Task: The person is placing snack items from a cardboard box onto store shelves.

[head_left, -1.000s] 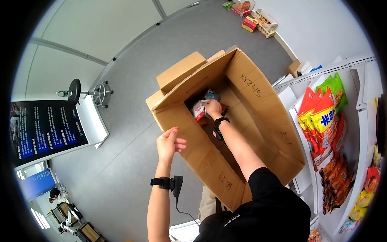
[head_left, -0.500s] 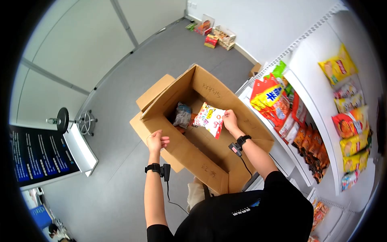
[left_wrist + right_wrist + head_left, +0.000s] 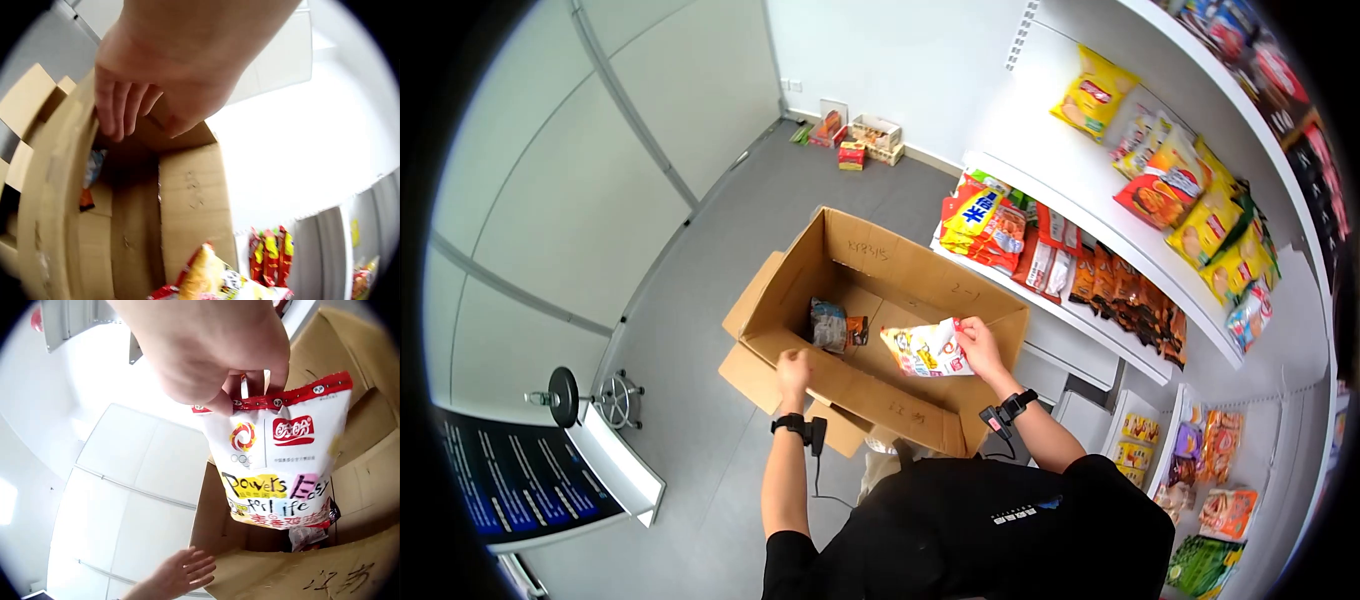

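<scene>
A white and red snack bag (image 3: 926,348) is pinched at its top edge by the right hand (image 3: 982,350), above the open cardboard box (image 3: 880,401). The right wrist view shows the bag (image 3: 281,469) hanging from the fingers of the right hand (image 3: 219,356). In the left wrist view the left hand (image 3: 162,75) is over the near side wall of the box, fingers bent downward and holding nothing; whether they touch the cardboard I cannot tell. Inside the box lie a blue-grey bag (image 3: 829,326) and a small orange-brown bag (image 3: 857,331).
Shelves (image 3: 1040,190) with many snack bags stand on the right. Small boxes (image 3: 852,155) lie on the floor by the far wall. A stool (image 3: 563,395) and a dark display board (image 3: 510,480) are at the left. Grey floor (image 3: 690,330) surrounds the box.
The right hand has lifted the white and red bag out of the box's left end and moved it right. The head view has swung toward the shelves. The left hand stays near the box edge.
</scene>
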`<state>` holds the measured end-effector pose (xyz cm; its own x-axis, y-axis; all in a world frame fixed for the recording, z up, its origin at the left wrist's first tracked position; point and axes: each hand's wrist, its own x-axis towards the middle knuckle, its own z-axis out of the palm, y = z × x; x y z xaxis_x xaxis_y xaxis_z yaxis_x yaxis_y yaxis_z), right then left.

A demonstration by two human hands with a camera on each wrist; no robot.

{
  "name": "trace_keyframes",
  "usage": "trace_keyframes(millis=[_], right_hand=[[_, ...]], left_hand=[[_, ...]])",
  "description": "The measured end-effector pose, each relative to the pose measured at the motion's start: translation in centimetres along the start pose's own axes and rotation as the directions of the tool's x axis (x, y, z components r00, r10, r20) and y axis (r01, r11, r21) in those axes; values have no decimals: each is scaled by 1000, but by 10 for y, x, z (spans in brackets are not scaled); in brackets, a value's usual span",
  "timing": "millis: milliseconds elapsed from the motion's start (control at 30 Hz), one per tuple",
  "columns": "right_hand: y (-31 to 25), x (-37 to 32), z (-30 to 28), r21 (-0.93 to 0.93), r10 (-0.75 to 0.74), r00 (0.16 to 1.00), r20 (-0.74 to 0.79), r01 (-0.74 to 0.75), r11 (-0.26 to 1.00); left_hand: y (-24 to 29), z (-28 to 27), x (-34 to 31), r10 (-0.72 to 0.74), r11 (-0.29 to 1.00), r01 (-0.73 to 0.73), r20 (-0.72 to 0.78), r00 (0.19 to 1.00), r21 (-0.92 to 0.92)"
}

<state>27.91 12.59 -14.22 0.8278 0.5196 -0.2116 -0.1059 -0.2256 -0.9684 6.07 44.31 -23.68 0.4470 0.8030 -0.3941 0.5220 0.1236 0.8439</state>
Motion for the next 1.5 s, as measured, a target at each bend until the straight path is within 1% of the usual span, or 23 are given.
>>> trace_keyframes(millis=[33,67,100,133,167,200,267,367,467,633,733,767,867,933,967,1033,1067,1133,1267,1367,1400,1467,1500], right_hand=[[-7,-8,-1,-42,-18,1000,22,19,999],[-14,-15,-1,-43,-33,998,53,35,998],[-21,-21,-1,-42,-46,995,84,49,998],[-24,-26,-1,-41,-59,992,115,65,997],[-23,-29,-2,-16,-74,988,138,77,997],[-27,-33,-2,2,-104,985,136,105,994],[-41,-40,-2,36,-170,977,125,167,985],[-70,-53,-8,19,-173,978,115,172,985],[-99,-61,-21,44,-217,972,93,214,976],[-126,-66,-39,114,-320,947,32,314,942],[-142,-72,-53,149,-405,908,-107,417,896],[-145,-73,-59,134,-436,883,-175,460,878],[-164,-86,-84,-73,-564,744,-359,580,812],[-156,-88,-101,-12,-527,705,-475,593,805],[-151,-90,-110,-6,-509,680,-527,596,803],[-141,-94,-126,7,-476,616,-628,616,788],[-132,-95,-135,59,-420,660,-623,576,815],[-108,-98,-153,168,-301,741,-600,485,858],[-69,-93,-175,125,-206,806,-554,325,937],[-59,-91,-185,191,-102,839,-534,237,952],[-55,-91,-189,203,-97,843,-530,237,950],[-49,-87,-196,224,-90,847,-524,239,945],[-47,-86,-200,238,-71,854,-516,223,945]], left_hand=[[-11,16,8,154,976,-151,-5,988,160],[32,26,-30,182,981,-185,61,981,57],[51,40,-49,265,959,-274,122,957,70],[73,50,-70,371,926,-378,221,902,-14],[96,56,-93,521,826,-558,269,810,80],[113,63,-108,531,804,-592,375,760,62],[136,76,-132,626,697,-717,484,611,3],[158,89,-157,647,531,-839,584,490,116],[173,101,-167,635,499,-862,642,430,84],[221,105,-201,593,627,-779,650,476,-1],[243,110,-204,581,658,-752,655,482,-30],[251,110,-204,585,659,-752,652,482,-36],[281,112,-203,583,697,-708,663,469,-113],[294,116,-195,562,749,-638,681,470,-178],[298,121,-183,661,652,-722,641,391,-232],[325,127,-179,632,730,-591,666,396,-342],[347,125,-188,626,759,-514,667,404,-400],[382,130,-183,641,753,-491,659,394,-438],[452,148,-178,655,751,-448,636,409,-485],[493,170,-163,670,726,-504,648,362,-468],[507,174,-169,650,744,-516,640,409,-426],[528,195,-153,645,738,-518,677,353,-433],[534,210,-138,646,738,-530,666,374,-418]])
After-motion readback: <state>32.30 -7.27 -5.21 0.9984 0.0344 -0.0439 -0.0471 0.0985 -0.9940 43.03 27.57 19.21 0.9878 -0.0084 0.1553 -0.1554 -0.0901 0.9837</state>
